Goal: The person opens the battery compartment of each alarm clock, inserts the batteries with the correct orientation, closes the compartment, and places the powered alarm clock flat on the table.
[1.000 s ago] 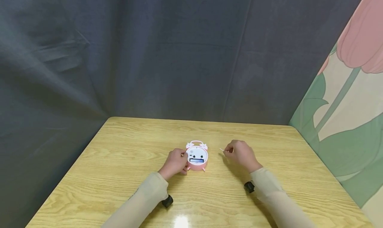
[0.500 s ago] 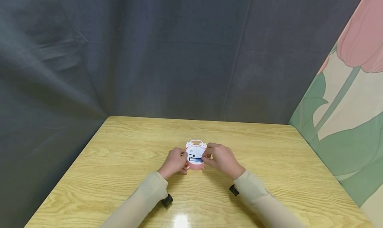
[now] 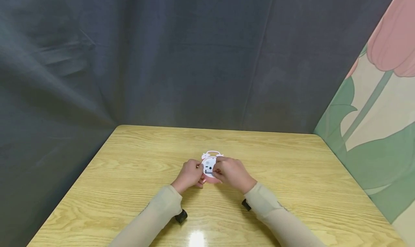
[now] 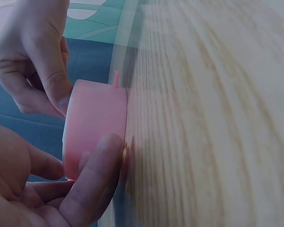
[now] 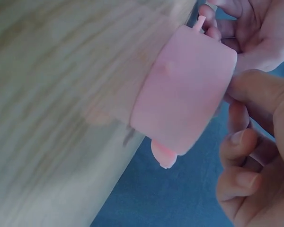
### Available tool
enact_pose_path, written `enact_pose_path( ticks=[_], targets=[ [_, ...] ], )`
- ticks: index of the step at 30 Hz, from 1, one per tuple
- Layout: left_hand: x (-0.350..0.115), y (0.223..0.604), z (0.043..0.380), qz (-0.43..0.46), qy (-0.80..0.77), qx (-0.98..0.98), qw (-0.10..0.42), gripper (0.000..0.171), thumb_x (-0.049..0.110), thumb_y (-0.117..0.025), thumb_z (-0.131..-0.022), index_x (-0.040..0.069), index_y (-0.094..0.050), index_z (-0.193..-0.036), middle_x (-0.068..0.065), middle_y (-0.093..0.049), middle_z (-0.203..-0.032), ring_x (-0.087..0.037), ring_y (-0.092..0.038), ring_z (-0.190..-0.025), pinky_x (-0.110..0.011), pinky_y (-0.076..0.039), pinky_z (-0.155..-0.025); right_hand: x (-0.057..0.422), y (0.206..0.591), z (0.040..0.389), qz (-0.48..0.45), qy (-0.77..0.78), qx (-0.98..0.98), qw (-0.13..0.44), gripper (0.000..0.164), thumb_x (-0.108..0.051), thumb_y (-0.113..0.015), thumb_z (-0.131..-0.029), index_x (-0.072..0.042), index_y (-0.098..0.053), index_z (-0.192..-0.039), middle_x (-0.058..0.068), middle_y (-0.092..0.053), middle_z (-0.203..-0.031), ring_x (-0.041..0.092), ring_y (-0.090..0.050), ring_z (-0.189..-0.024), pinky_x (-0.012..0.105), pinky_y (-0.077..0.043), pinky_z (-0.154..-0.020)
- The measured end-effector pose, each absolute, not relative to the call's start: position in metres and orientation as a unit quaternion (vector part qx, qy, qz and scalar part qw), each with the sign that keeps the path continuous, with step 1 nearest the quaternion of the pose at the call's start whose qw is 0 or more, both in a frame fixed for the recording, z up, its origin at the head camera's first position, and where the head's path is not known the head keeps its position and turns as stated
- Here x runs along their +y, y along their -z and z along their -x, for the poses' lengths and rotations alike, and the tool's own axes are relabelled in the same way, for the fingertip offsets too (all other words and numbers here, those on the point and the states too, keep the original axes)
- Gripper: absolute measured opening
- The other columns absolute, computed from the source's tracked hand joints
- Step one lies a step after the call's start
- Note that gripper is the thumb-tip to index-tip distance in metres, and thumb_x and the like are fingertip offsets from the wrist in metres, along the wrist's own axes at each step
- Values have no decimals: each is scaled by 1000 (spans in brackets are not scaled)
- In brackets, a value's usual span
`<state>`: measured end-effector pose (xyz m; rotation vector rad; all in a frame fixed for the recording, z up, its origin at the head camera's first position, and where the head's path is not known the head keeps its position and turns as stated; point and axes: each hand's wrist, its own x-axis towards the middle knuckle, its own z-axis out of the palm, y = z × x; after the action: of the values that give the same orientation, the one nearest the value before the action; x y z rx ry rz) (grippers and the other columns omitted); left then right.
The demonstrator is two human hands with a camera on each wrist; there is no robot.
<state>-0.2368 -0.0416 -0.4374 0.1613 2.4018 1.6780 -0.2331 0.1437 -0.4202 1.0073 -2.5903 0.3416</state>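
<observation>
Hands met at a small pink alarm clock (image 3: 210, 166) that lay face down near the middle of the wooden desk (image 3: 129, 175), its white back turned up and its two bells and handle pointing toward the far edge of the desk. On the near-left side of the clock, the left hand (image 3: 190, 175) gripped the pink rim, with a finger curled along the side of the case and the thumb against its edge; the left wrist view showed that finger (image 4: 97, 175) pressed on the pink side wall (image 4: 95, 127) close to where the clock met the desk. On the near-right side of the clock, the right hand (image 3: 231, 173) covered much of the white back, its fingers bent and its fingertips gathered over the dark slot low on that back. It appeared to pinch something small there, but what lay between the fingertips could not be made out. In the right wrist view the pink case (image 5: 184, 92) stood out against the wood grain, one bell (image 5: 162, 155) showing at its lower edge and the thumb (image 5: 262, 92) of the right hand touching the rim. Beige sleeves covered both forearms, which reached toward the clock from the near edge of the desk. Behind the desk hung a dark grey cloth (image 3: 162, 59), and to the right of the desk stood a wall painted with a pink tulip (image 3: 389, 41).
</observation>
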Motion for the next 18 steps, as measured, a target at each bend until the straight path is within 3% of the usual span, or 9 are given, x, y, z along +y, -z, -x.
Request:
enact_pose_path(
  ticks=[13,18],
  targets=[
    [-41,437,236,-55,-568,814,107,30,6,-41,-100,-5,-64,-85,-13,-61,-66,-15,-62,-46,-33,-61,-49,140,419,231,-345,-131,-916,158,16,-9,-73,-83,-20,-71,-71,-10,-57,-76,2,-46,-61,18,-42,-49],
    [-41,438,236,-54,-570,813,108,29,6,-41,-101,-5,-61,-83,-14,-62,-67,-16,-63,-47,-33,-61,-49,138,420,235,-297,-205,-927,102,11,-10,-76,-83,-18,-76,-76,-11,-61,-76,3,-51,-65,19,-46,-53]
  ],
)
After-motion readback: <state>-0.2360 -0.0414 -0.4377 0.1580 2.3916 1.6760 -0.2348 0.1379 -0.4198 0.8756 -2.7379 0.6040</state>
